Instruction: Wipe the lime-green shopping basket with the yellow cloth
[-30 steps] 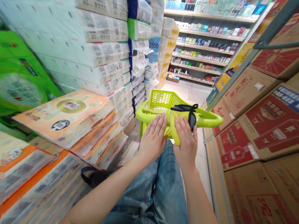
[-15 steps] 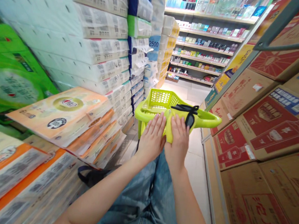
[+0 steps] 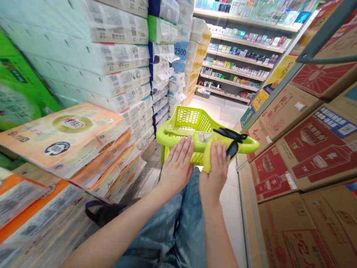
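A lime-green shopping cart point(image 3: 165, 141) with a perforated basket stands in front of my legs. My left hand point(image 3: 179, 163) lies on its handle, fingers stretched out side by side, with nothing gripped. On the right part of the handle my right hand point(image 3: 214, 168) presses on a yellow cloth point(image 3: 208, 155), which drapes over the bar. Beside the fingers of that hand, black straps point(image 3: 228, 133) with a dark oval piece lie on top of the cloth. The underside of the cloth is hidden.
Stacked tissue packs point(image 3: 119, 58) line the left side, with an orange pack point(image 3: 63, 132) jutting out low. Red and brown cartons point(image 3: 321, 142) fill the right. Product shelves point(image 3: 242, 43) stand across the far end. A grey metal bar point(image 3: 327, 38) is at the upper right.
My right hand and the yellow cloth have slid right along the handle, away from my left hand, leaving a wider gap. The view has shifted slightly.
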Tool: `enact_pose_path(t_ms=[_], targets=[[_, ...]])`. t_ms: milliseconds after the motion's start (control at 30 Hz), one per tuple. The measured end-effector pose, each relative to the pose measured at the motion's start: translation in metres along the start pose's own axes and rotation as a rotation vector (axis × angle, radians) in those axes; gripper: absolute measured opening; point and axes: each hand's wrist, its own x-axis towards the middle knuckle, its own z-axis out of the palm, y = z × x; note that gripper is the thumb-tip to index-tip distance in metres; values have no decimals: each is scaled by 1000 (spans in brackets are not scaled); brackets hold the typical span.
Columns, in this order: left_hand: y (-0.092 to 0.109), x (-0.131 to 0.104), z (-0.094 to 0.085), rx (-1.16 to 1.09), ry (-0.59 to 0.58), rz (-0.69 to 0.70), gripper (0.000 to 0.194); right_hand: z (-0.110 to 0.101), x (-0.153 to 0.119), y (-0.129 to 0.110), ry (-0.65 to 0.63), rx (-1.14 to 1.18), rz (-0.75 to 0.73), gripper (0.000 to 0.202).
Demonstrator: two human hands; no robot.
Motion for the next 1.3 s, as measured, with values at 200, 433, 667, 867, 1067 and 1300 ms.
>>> enact_pose_path(t_ms=[200, 433, 667, 867, 1067, 1300], targets=[[-3, -1, 0, 0, 9, 18, 71, -4, -10, -4, -169, 41, -173, 78], [2, 1, 0, 10, -8, -10, 72, -24, 12, 71, 177, 81, 111, 77], [-1, -1, 2, 27, 4, -7, 69, 2, -7, -10, -47, 82, -55, 78], [-3, -1, 0, 13, 0, 6, 73, -6, -7, 14, -88, 40, -135, 80], [1, 1, 3, 1, 7, -6, 76, -22, 12, 74, 145, -1, 91, 82], [-2, 0, 3, 7, 6, 6, 72, 2, -10, -9, -132, -34, -169, 78]])
